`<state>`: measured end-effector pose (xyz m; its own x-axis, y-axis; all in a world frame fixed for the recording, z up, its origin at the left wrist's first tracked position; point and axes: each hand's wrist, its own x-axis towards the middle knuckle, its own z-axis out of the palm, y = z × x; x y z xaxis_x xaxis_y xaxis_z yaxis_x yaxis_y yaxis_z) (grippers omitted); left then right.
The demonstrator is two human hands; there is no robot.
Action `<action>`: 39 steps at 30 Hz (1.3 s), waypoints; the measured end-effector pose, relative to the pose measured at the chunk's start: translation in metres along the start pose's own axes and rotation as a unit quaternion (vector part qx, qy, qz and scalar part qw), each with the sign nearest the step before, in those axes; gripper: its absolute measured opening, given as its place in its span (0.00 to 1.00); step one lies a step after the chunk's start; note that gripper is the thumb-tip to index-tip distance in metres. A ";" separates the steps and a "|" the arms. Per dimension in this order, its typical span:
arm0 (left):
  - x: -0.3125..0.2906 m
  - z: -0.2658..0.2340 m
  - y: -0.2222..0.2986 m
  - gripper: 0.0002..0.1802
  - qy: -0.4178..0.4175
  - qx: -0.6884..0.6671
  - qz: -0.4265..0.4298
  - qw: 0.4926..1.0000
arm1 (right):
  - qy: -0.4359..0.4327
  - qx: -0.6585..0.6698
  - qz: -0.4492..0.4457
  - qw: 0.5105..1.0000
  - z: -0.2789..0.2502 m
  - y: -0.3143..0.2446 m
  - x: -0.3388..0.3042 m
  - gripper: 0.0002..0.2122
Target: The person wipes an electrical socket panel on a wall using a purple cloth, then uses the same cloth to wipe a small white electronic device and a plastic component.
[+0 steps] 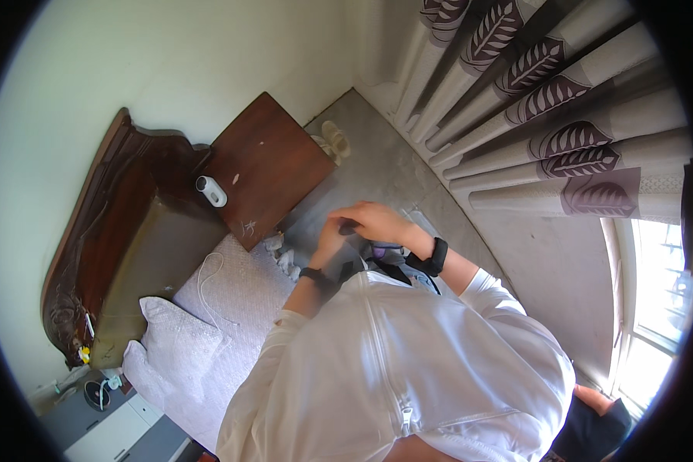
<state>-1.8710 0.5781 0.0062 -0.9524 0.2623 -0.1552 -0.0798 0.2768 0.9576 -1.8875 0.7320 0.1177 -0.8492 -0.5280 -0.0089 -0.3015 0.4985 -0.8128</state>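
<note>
My left hand (331,240) and my right hand (379,222) meet in front of my body, the right one reaching over the left fingertips. Both look curled closed around a small dark thing (348,227), which is mostly covered and too blurred to name. Each wrist wears a black strap; the right strap (437,257) shows a wide band. Under the hands are greyish cloth-like folds and a patch of purple (382,249), partly hidden by my arms and white jacket (431,331).
A brown bedside table (273,165) carries a white rounded device (212,192). Left stands a bed with a carved headboard (100,223), pillows (179,339) and a white cord (204,289). Light shoes (333,142) lie on the floor; patterned curtains (547,115) hang right beside a window (658,285).
</note>
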 end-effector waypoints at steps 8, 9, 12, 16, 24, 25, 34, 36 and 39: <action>-0.057 -0.046 -0.091 0.13 -0.067 0.014 -0.112 0.991 | -0.042 -0.038 0.015 0.998 0.040 -0.024 -0.037 0.17; -0.066 -0.048 -0.093 0.13 -0.054 0.065 -0.100 0.991 | -0.046 -0.042 0.015 0.998 0.046 -0.024 -0.044 0.17; -0.098 -0.042 -0.088 0.12 -0.014 0.130 -0.070 0.989 | -0.031 -0.061 0.030 0.997 0.055 -0.033 -0.055 0.15; -0.145 -0.032 -0.103 0.13 0.020 0.110 -0.068 0.991 | -0.070 -0.081 0.088 0.990 0.073 -0.049 -0.074 0.15; -0.192 -0.007 -0.140 0.13 -0.015 0.112 -0.073 0.991 | -0.086 -0.052 0.077 0.992 0.101 -0.041 -0.124 0.20; -0.194 -0.005 -0.142 0.13 -0.014 0.131 -0.055 0.990 | -0.078 -0.043 0.059 0.994 0.101 -0.037 -0.128 0.20; -0.205 0.041 -0.105 0.12 0.051 0.114 -0.089 0.988 | -0.108 -0.043 0.042 0.992 0.073 -0.029 -0.175 0.18; -0.205 0.061 -0.096 0.12 0.024 0.154 -0.124 0.980 | -0.112 -0.042 0.047 0.992 0.055 -0.017 -0.197 0.18; -0.193 0.102 -0.087 0.12 -0.039 0.224 -0.068 0.971 | -0.071 -0.047 0.069 0.994 0.031 0.013 -0.237 0.18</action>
<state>-1.6502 0.5975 -0.0723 -0.9155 0.2601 -0.3069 -0.0499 0.6836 0.7282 -1.6766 0.8429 0.0912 -0.8175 -0.5382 -0.2049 -0.2301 0.6315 -0.7405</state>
